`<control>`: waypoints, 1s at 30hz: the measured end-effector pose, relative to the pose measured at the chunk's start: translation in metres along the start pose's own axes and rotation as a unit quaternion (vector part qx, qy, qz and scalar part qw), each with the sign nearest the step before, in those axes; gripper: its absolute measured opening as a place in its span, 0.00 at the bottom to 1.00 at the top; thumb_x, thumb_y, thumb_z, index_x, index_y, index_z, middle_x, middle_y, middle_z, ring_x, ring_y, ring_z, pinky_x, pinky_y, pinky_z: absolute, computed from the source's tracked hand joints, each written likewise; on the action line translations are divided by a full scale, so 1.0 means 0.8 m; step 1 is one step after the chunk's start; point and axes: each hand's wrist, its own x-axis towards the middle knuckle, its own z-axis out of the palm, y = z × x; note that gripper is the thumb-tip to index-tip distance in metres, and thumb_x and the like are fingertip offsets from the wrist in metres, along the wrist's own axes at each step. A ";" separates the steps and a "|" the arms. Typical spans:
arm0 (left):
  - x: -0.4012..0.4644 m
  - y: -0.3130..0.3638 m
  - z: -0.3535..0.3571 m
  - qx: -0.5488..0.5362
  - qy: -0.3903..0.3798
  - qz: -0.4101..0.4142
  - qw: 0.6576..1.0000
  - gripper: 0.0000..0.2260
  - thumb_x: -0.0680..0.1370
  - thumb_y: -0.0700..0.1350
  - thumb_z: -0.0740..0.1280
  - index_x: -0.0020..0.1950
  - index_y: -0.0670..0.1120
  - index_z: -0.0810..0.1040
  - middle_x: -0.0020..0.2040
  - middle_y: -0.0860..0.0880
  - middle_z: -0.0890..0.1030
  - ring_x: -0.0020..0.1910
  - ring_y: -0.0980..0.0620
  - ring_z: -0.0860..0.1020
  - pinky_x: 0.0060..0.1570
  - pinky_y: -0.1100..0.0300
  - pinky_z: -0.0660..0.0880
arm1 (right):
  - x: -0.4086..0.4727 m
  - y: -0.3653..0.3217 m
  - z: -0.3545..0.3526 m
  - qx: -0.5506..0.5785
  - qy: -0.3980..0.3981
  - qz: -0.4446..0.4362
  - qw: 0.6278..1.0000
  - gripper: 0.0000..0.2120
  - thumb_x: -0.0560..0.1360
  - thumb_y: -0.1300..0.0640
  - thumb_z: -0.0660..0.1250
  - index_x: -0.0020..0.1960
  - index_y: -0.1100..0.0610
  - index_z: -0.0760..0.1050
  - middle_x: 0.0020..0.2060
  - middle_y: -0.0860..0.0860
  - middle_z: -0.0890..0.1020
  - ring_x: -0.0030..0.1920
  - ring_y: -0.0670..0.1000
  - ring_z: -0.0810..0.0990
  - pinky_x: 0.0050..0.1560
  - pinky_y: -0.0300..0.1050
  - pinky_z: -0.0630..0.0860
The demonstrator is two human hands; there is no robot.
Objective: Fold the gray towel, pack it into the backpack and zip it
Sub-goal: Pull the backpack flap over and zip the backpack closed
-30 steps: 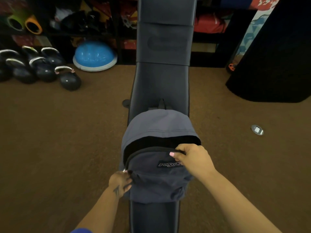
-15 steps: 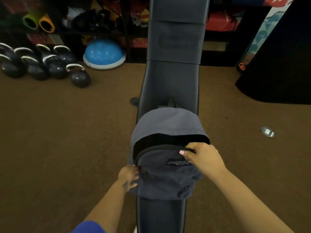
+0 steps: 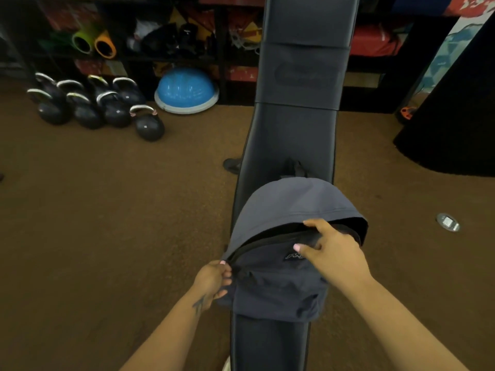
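Note:
A dark blue-grey backpack [image 3: 278,287] lies on a long dark padded bench [image 3: 294,135]. Its main zipper opening is partly open, showing a dark gap on the right side. My left hand [image 3: 213,279] pinches the backpack's left edge at the zipper's lower end. My right hand [image 3: 332,253] grips the front panel's top edge by the logo, with the index finger along the opening. The gray towel is not visible; the inside of the backpack is dark.
Several black kettlebells [image 3: 88,105] and a blue half-dome balance trainer [image 3: 186,91] sit on the brown floor at the left. Shelves with gear stand behind. A black mat [image 3: 455,124] leans at the right, and a small metal floor fitting [image 3: 447,222] lies nearby.
The zipper gap on the left side has narrowed and my left hand has risen slightly along the zipper. My right hand has shifted up onto the opening's edge. The view has panned left.

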 end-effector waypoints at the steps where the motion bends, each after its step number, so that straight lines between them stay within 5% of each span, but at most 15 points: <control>1: -0.002 0.003 0.000 0.001 -0.001 0.005 1.000 0.12 0.82 0.46 0.55 0.42 0.47 0.74 0.38 0.49 0.75 0.35 0.54 0.74 0.36 0.61 0.69 | -0.004 -0.010 0.005 0.005 0.004 -0.017 1.000 0.24 0.72 0.45 0.69 0.65 0.42 0.66 0.26 0.47 0.78 0.29 0.42 0.76 0.29 0.39 0.70; 7: -0.014 0.019 -0.002 0.018 -0.013 0.043 0.999 0.12 0.81 0.45 0.55 0.40 0.47 0.72 0.34 0.50 0.73 0.33 0.55 0.72 0.35 0.62 0.66 | -0.018 -0.070 0.080 -0.046 -0.038 -0.210 0.976 0.19 0.74 0.48 0.65 0.64 0.42 0.68 0.41 0.46 0.84 0.47 0.51 0.82 0.46 0.47 0.77; 11: -0.011 0.016 -0.009 0.097 -0.006 0.096 0.991 0.12 0.81 0.43 0.54 0.41 0.46 0.73 0.34 0.48 0.75 0.32 0.54 0.73 0.31 0.62 0.68 | 0.004 -0.076 0.142 -0.150 -0.098 -0.190 0.965 0.16 0.78 0.52 0.57 0.66 0.45 0.68 0.55 0.52 0.81 0.55 0.58 0.79 0.50 0.49 0.74; 13: -0.007 0.013 -0.011 0.152 -0.002 0.127 0.980 0.14 0.82 0.43 0.54 0.38 0.48 0.72 0.35 0.47 0.76 0.36 0.51 0.75 0.39 0.58 0.71 | 0.014 -0.074 0.165 -0.194 -0.109 -0.179 0.959 0.16 0.79 0.55 0.56 0.67 0.48 0.66 0.56 0.54 0.80 0.54 0.59 0.79 0.48 0.49 0.75; 15: -0.003 0.009 -0.013 0.194 -0.003 0.144 0.970 0.14 0.81 0.43 0.54 0.37 0.48 0.71 0.41 0.42 0.79 0.44 0.45 0.77 0.47 0.54 0.73 | 0.021 -0.073 0.182 -0.212 -0.101 -0.185 0.954 0.16 0.79 0.57 0.55 0.66 0.49 0.66 0.55 0.54 0.81 0.53 0.59 0.80 0.46 0.49 0.75; 18: 0.000 0.000 -0.020 0.253 0.000 0.175 0.952 0.11 0.80 0.43 0.55 0.42 0.44 0.73 0.49 0.37 0.80 0.50 0.40 0.78 0.47 0.53 0.72 | 0.028 -0.073 0.196 -0.224 -0.084 -0.206 0.949 0.13 0.79 0.56 0.56 0.63 0.52 0.69 0.54 0.53 0.81 0.52 0.57 0.81 0.43 0.48 0.74; 21: 0.009 -0.006 -0.032 0.247 -0.015 0.180 0.952 0.09 0.79 0.44 0.58 0.44 0.45 0.75 0.44 0.44 0.79 0.44 0.47 0.76 0.43 0.56 0.69 | 0.035 -0.071 0.209 -0.193 -0.052 -0.227 0.953 0.08 0.77 0.55 0.60 0.54 0.53 0.74 0.47 0.52 0.82 0.46 0.57 0.82 0.37 0.46 0.71; 23: 0.018 -0.016 -0.041 0.218 -0.023 0.189 0.957 0.05 0.76 0.44 0.62 0.41 0.50 0.73 0.41 0.49 0.77 0.42 0.51 0.76 0.42 0.58 0.72 | 0.039 -0.071 0.214 -0.185 0.003 -0.241 0.953 0.05 0.69 0.53 0.71 0.41 0.53 0.78 0.33 0.51 0.82 0.31 0.54 0.82 0.26 0.41 0.69; 25: 0.025 -0.031 -0.047 0.237 -0.006 0.220 0.946 0.04 0.74 0.43 0.66 0.44 0.52 0.73 0.46 0.49 0.78 0.44 0.52 0.77 0.43 0.61 0.74 | 0.041 -0.071 0.221 -0.196 0.033 -0.239 0.951 0.12 0.58 0.53 0.79 0.31 0.51 0.75 0.23 0.48 0.77 0.19 0.50 0.76 0.17 0.37 0.64; 27: 0.032 -0.040 -0.042 0.272 0.028 0.242 0.931 0.05 0.74 0.44 0.67 0.49 0.50 0.75 0.48 0.50 0.78 0.46 0.54 0.77 0.42 0.67 0.73 | 0.042 -0.072 0.228 -0.183 0.052 -0.239 0.952 0.15 0.55 0.54 0.81 0.29 0.51 0.74 0.21 0.47 0.75 0.17 0.49 0.73 0.15 0.37 0.64; 30: 0.042 -0.038 -0.026 0.289 0.087 0.263 0.916 0.04 0.75 0.45 0.65 0.48 0.46 0.76 0.46 0.50 0.79 0.44 0.54 0.79 0.43 0.59 0.77 | 0.041 -0.076 0.236 -0.162 0.073 -0.238 0.955 0.16 0.55 0.56 0.80 0.30 0.52 0.72 0.21 0.47 0.74 0.17 0.48 0.72 0.15 0.37 0.64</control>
